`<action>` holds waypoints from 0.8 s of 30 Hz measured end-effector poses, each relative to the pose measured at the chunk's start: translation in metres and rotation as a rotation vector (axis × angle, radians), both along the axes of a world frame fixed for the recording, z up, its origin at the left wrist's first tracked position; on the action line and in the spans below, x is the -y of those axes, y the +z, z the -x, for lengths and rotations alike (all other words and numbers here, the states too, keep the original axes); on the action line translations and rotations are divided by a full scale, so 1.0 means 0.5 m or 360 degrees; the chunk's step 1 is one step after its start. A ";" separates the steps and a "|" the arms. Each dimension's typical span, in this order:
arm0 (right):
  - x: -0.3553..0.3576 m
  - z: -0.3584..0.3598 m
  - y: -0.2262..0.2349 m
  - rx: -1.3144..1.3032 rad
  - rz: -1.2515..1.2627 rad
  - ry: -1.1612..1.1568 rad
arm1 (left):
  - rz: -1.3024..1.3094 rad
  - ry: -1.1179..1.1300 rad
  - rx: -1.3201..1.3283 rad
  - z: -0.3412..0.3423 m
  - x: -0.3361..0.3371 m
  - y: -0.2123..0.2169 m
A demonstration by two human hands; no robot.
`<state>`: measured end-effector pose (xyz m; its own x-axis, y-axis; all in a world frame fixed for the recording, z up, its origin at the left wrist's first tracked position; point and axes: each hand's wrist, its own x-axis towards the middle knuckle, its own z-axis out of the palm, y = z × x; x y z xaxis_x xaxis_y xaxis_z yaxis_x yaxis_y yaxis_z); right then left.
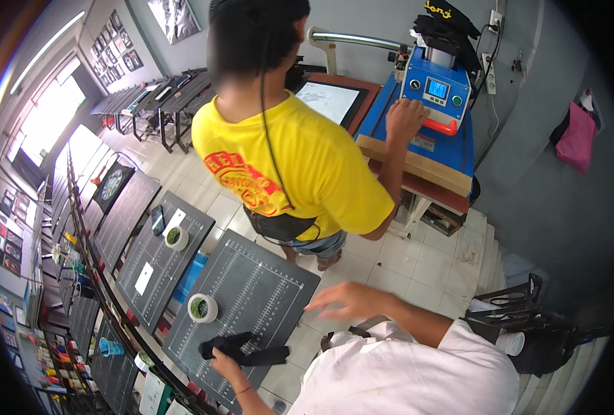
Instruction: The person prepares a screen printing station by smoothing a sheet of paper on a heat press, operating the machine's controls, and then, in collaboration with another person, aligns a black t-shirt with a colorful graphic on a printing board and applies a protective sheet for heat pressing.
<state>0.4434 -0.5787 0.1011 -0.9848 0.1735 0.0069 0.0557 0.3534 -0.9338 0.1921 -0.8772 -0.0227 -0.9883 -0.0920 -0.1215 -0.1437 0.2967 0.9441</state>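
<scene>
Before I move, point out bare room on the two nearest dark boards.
Nearest board: a wide patch between the white pot, black cloth and the far and right edges. Next board: a smaller patch between another pot, the white rectangle and its right edge. Crowded: nearest board's lower end, where the left hand holds cloth.

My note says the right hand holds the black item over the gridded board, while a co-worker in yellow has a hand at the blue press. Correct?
Wrong hand: the head view shows the left hand holding the black item; the right hand is open, apart from it. The rest stands: it is over the gridded board, with the co-worker's hand at the blue press.
</scene>
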 end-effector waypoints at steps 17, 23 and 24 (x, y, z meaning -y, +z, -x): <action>-0.716 -0.309 0.137 -0.0339 -0.1497 -0.1847 | 0.1552 0.0412 -0.0075 -0.116 -0.132 -0.169; -0.765 -0.268 0.113 -0.0032 -0.1601 -0.1762 | 0.1586 0.0571 -0.0358 -0.125 -0.165 -0.228; -0.767 -0.266 0.112 0.0000 -0.1633 -0.1774 | 0.1616 0.0568 -0.0447 -0.126 -0.174 -0.227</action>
<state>0.5762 -0.1950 0.1569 -0.3574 0.7285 0.5844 0.7262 0.6102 -0.3166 0.2549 -0.7900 -0.1364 -0.8660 -0.3060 0.3955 -0.1940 0.9346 0.2982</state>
